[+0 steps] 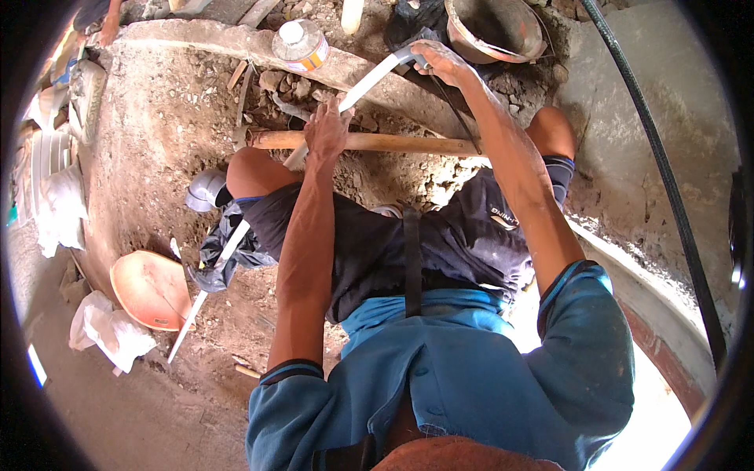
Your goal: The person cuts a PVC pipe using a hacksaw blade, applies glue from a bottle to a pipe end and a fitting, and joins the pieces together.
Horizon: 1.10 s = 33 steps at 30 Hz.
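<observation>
A long white plastic pipe (369, 82) slants across in front of me, from the ground at lower left up toward the far middle. My left hand (326, 133) is closed around it partway along. At the far end, where a grey bent piece (404, 55) shows, my right hand (441, 63) has its fingers wrapped on the pipe. The pipe's lower length (229, 250) passes beside my left knee. Under my hands a wooden pole (377, 144) lies crosswise between my knees. A thin dark line hangs below my right hand; what it is I cannot tell.
A clear bottle with a white cap (301, 47) stands on the concrete ledge (192, 35), near a dirty bucket (503, 35). At left are a grey pipe fitting (206, 191), black plastic (243, 247), an orange basin-like piece (148, 289) and a white bag (114, 334). Another person's hand (109, 30) shows far left.
</observation>
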### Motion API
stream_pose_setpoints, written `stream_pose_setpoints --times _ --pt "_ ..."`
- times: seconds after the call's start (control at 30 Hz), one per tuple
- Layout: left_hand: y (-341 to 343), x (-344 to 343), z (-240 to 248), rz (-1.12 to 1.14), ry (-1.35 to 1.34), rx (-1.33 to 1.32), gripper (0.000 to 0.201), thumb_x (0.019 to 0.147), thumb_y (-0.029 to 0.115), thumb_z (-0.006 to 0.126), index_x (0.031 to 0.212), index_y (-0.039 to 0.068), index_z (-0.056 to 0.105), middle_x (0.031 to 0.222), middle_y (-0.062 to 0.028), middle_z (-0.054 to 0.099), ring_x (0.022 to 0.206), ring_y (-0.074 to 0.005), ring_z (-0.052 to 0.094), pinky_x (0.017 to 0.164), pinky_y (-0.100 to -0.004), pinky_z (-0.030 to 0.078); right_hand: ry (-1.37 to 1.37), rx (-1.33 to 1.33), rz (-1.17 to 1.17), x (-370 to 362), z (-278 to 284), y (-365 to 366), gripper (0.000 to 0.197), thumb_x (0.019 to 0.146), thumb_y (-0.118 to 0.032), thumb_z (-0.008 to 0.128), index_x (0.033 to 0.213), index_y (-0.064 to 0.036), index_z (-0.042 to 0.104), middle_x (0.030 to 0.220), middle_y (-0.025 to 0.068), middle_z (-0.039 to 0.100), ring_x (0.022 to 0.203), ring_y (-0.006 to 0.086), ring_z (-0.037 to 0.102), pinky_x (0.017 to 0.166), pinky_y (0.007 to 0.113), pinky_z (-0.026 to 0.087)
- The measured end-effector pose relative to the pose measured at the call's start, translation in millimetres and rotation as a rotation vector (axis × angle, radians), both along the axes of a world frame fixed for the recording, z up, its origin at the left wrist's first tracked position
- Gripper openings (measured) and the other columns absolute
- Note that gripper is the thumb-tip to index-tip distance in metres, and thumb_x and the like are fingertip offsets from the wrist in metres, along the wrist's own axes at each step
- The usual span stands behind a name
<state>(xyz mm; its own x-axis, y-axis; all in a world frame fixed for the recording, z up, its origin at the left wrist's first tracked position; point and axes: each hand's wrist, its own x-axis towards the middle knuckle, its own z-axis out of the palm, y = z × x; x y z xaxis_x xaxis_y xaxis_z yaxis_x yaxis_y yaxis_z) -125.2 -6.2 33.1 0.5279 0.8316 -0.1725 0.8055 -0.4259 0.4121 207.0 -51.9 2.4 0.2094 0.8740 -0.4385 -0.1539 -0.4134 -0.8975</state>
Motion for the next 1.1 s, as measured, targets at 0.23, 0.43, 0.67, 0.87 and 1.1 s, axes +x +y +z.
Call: stream_pose_setpoints --times 0.23,0.43,0.67,0.87,1.1 --pt "-7 -13 34 -0.043 -0.127 0.037 0.051 0.101 0.049 0.058 0.123 0.003 0.058 0.106 -0.0231 0.070 0.098 -0.0445 0.067 0.083 -0.0550 0.052 0.002 0.244 0.245 -3 40 -6 0.037 0.101 -0.036 0.065 0.126 -0.0088 0.064 0.113 -0.0018 0.061 0.083 0.0099 0.053 0.081 0.027 0.051" --pt "0 -16 47 -0.113 0.053 -0.100 0.064 0.101 0.062 0.048 0.127 0.004 0.060 0.097 -0.0274 0.072 0.094 -0.0473 0.069 0.082 -0.0570 0.051 -0.142 0.135 0.271 -28 64 -14 0.034 0.101 -0.038 0.066 0.126 -0.0146 0.065 0.117 -0.0036 0.062 0.109 0.0102 0.055 0.086 0.028 0.047" --pt "-3 -18 47 -0.159 0.031 -0.173 0.068 0.101 0.063 0.048 0.122 0.000 0.063 0.093 -0.0307 0.070 0.092 -0.0492 0.068 0.079 -0.0582 0.051 0.036 0.055 0.288 -34 79 -27 0.032 0.101 -0.034 0.067 0.125 -0.0123 0.064 0.106 -0.0020 0.061 0.092 0.0074 0.054 0.073 0.024 0.045" --pt "10 -16 26 -0.287 -0.133 -0.168 0.063 0.101 0.057 0.052 0.117 -0.003 0.064 0.082 -0.0219 0.072 0.079 -0.0429 0.070 0.073 -0.0526 0.054 -0.006 0.143 0.242 -43 94 -36 0.032 0.100 -0.032 0.068 0.123 -0.0097 0.063 0.090 -0.0030 0.055 0.074 0.0044 0.046 0.057 0.021 0.037" --pt "33 -24 -15 -0.328 -0.242 -0.418 0.071 0.096 0.064 0.055 0.097 -0.006 0.066 0.067 -0.0097 0.062 0.057 -0.0217 0.061 0.053 -0.0389 0.050 -0.043 0.199 0.214 -48 100 -44 0.030 0.102 -0.032 0.066 0.122 -0.0099 0.063 0.088 -0.0041 0.052 0.071 0.0048 0.044 0.057 0.021 0.034"
